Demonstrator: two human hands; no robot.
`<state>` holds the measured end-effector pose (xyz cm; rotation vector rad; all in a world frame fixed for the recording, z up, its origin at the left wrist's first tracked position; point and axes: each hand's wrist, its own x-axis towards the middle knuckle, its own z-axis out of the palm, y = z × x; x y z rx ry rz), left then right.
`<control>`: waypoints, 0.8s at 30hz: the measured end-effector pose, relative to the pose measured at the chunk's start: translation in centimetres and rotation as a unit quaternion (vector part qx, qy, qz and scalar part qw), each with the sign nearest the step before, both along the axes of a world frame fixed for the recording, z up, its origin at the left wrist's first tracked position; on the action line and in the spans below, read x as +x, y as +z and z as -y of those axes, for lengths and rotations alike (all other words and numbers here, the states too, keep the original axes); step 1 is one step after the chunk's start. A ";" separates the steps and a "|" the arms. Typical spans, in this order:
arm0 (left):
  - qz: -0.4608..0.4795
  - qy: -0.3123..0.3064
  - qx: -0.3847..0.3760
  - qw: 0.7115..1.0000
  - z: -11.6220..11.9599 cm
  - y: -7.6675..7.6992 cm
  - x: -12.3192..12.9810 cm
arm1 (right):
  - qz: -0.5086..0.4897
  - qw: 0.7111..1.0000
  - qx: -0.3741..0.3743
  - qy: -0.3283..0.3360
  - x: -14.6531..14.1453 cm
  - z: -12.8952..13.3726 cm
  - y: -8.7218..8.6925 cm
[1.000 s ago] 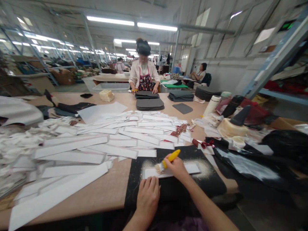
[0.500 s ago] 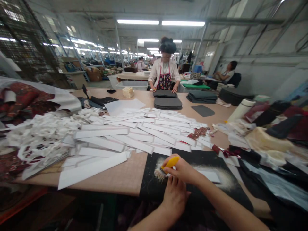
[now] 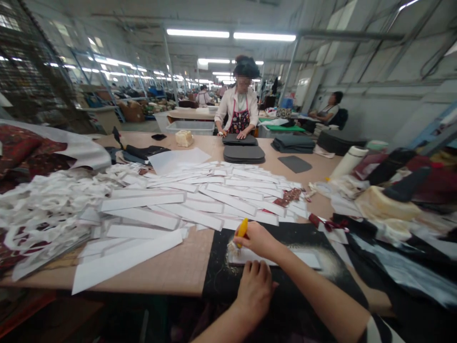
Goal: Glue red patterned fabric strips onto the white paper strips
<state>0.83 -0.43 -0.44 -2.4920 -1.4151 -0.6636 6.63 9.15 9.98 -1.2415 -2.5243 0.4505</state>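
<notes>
Our left hand (image 3: 255, 287), fingers loosely bent and unclenched, rests at the near edge of the white strip (image 3: 307, 259) on the black mat (image 3: 218, 278). At eleven o'clock from it, our right hand (image 3: 260, 239) grips the yellow brush (image 3: 242, 229), bristles at the strip's left end; beyond, loose white pieces (image 3: 182, 196) cover the counter (image 3: 176, 267).

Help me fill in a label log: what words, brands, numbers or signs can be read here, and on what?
None can be read.
Brush, white strips, mat: no lettering visible.
Bottle: too blurred to tell.
Background boxes: too small and blurred.
</notes>
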 end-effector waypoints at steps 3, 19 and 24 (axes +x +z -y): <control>-0.012 -0.014 0.003 1.000 0.1 0.1 -0.3 | -0.027 0.994 -0.049 -0.089 6.5 0.4 -1.0; -0.050 -0.115 -0.238 0.963 -6.0 4.9 10.6 | -0.001 0.886 0.111 -0.449 20.5 10.6 -2.7; -0.080 -0.125 -0.234 0.961 -6.9 5.2 13.5 | -0.076 0.863 0.118 -0.485 21.9 11.4 -2.2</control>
